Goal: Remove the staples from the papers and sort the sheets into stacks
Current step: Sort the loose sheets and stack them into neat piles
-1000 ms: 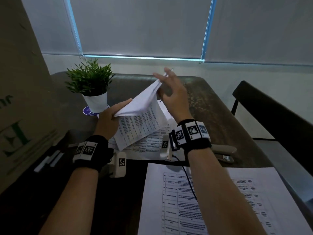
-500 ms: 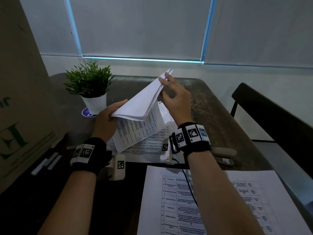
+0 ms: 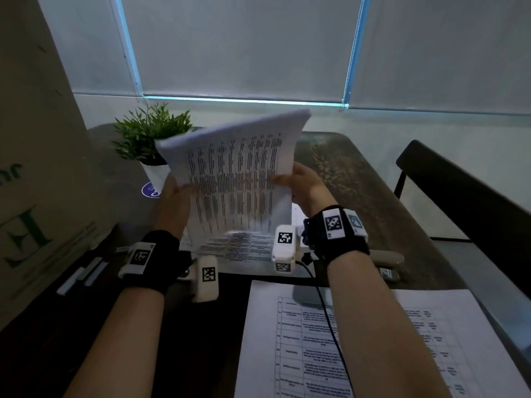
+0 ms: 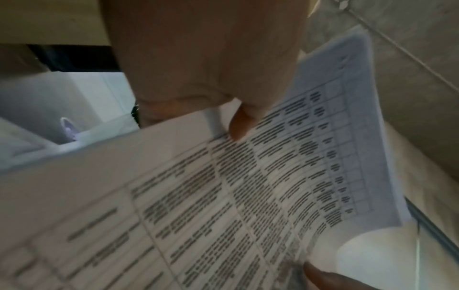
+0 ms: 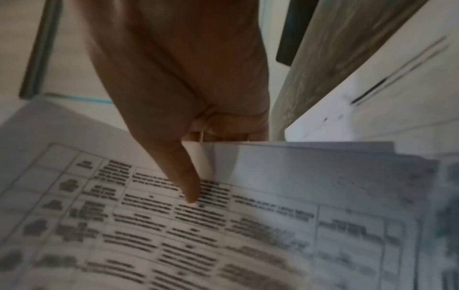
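Observation:
A bundle of printed sheets (image 3: 238, 173) stands nearly upright above the table, its printed table face toward me. My left hand (image 3: 175, 202) grips its left edge, thumb on the front (image 4: 238, 125). My right hand (image 3: 298, 185) grips the right edge, thumb pressed on the print (image 5: 188, 188), the other fingers hidden behind the paper. More printed sheets (image 3: 238, 248) lie flat on the table under the bundle. A separate sheet stack (image 3: 431, 340) lies at the near right. No staple is visible in the blur.
A potted plant (image 3: 149, 145) stands at the back left behind the bundle. A beige stapler (image 3: 388, 265) lies right of my right wrist. A cardboard box (image 3: 34, 168) fills the left side. A dark chair (image 3: 465, 202) stands at the right.
The bundle, earlier held folded open like a tent, has been raised and turned upright with its printed face toward me. My right hand shifted from the top corner to the right edge.

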